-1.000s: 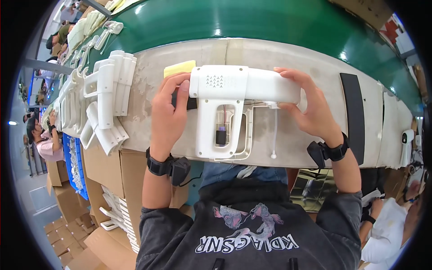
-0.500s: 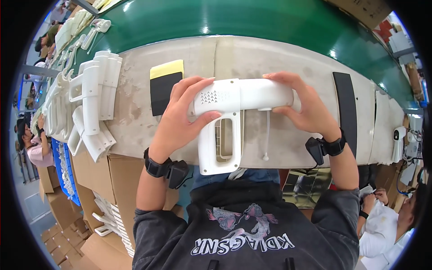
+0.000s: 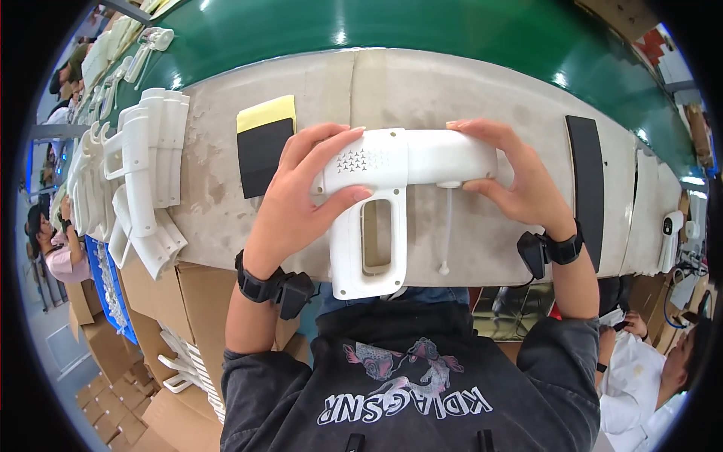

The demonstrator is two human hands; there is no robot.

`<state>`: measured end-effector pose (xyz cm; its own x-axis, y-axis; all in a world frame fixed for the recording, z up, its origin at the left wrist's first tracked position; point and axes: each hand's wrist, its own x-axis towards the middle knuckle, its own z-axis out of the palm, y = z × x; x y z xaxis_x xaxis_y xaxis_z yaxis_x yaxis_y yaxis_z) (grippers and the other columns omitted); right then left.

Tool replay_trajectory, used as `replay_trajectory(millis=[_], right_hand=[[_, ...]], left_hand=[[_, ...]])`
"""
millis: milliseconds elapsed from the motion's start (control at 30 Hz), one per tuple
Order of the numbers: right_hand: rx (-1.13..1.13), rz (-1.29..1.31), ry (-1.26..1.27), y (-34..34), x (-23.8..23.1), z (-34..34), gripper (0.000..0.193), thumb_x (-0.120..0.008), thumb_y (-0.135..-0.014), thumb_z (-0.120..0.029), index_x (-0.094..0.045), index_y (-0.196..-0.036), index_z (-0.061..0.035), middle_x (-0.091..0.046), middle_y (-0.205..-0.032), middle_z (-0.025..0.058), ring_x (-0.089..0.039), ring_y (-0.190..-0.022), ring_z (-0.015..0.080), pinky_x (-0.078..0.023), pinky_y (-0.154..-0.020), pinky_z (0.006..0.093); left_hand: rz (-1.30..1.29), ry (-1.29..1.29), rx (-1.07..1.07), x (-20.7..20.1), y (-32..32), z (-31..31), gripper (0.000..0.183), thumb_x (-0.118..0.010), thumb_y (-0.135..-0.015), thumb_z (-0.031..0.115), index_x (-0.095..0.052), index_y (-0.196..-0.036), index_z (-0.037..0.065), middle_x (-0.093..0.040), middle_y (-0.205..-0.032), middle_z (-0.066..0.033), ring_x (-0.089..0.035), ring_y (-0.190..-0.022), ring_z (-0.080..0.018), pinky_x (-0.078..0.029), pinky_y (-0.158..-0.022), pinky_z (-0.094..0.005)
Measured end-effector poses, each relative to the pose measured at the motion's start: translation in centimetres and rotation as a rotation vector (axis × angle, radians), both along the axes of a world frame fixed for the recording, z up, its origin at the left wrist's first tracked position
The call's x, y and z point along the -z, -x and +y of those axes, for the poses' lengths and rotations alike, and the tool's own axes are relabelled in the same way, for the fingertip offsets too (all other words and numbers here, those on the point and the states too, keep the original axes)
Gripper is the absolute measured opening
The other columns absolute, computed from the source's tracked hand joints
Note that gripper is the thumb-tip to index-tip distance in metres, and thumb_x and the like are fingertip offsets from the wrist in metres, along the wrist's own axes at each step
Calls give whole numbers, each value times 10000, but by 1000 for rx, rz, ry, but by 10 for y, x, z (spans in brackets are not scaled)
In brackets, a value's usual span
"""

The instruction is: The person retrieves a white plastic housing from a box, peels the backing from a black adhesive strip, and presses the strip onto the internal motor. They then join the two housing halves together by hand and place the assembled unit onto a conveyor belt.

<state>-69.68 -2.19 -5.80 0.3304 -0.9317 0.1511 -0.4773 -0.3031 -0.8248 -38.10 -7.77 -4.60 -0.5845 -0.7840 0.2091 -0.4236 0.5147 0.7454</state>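
A white gun-shaped plastic sprayer housing (image 3: pixel 399 160), with a looped handle pointing toward me, is held level between both hands above the bench. My left hand (image 3: pixel 301 192) is closed round its vented left end, thumb below and fingers over the top. My right hand (image 3: pixel 512 169) grips the rounded right end, fingers above and thumb underneath. From the underside near my right thumb, a thin white tube (image 3: pixel 447 233) with a small tip hangs toward the bench edge. The inside of the housing is hidden.
Stacked white housing shells (image 3: pixel 139 166) lie on the left of the bench. A black pad with a yellow one (image 3: pixel 265 151) lies beyond my left hand, and a long black strip (image 3: pixel 585 188) at the right. A green surface (image 3: pixel 422 30) runs behind; co-workers sit on both sides.
The whole view has shifted slightly. Along the handle's right side, a thin pale line that showed before is now out of sight. Both hands keep the same hold.
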Motion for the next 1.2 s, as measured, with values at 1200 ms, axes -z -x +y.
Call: replay_trajectory(millis=[1200], right_hand=[[-14, 221, -95, 10, 0, -10, 501, -610, -1009, -245, -516, -1492, -152, -572, -1372, 112, -530, -1271, 296, -393, -1102, 395]], left_hand=[[-411, -197, 168, -19, 13, -23, 640, -776, -868, 298, -462, -1368, 53, -583, -1285, -200, -555, -1213, -382, -451, -1034, -443]])
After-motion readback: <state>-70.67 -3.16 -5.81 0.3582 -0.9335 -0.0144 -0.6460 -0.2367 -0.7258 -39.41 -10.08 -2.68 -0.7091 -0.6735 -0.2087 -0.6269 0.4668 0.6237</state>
